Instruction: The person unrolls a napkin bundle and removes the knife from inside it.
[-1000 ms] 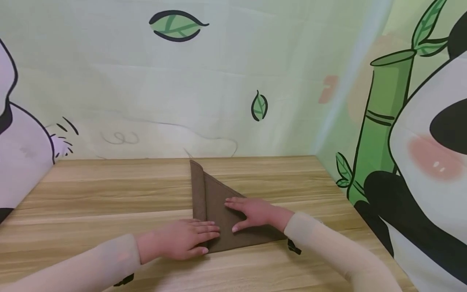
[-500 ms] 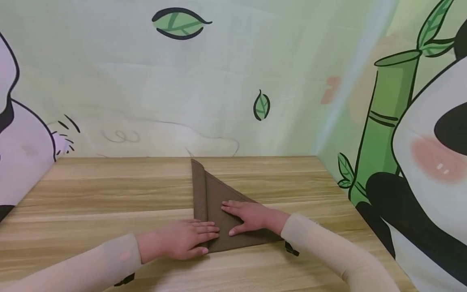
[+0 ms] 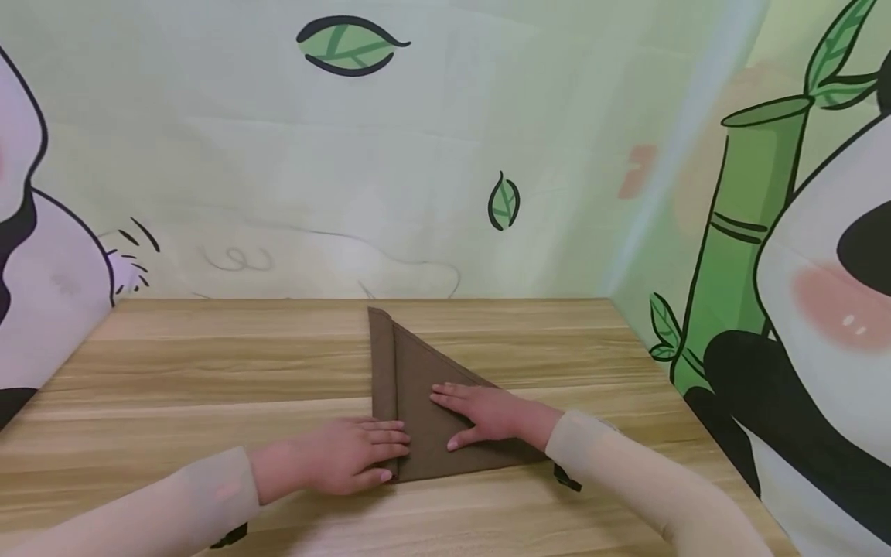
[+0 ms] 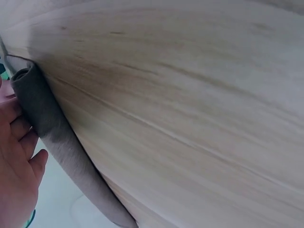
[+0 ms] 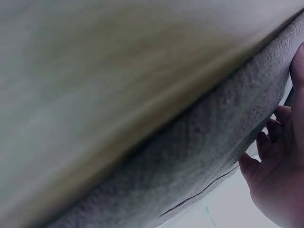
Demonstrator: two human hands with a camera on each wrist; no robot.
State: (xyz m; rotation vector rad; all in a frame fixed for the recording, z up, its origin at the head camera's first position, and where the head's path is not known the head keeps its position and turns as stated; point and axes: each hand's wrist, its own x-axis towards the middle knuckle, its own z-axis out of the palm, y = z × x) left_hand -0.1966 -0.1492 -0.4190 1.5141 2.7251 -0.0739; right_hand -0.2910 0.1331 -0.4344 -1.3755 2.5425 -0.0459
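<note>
While the brown cloth (image 3: 425,379) lies on the table (image 3: 209,363), its left edge made into a roll (image 3: 384,371), the left hand (image 3: 351,456) rests across that roll, fingers straight and close together; the right hand (image 3: 483,414) rests on the cloth, thumb spread apart (neither grips anything). I judge, from my remote station, that rolling is in hand; another turn would call for even pressure lengthwise.
</note>
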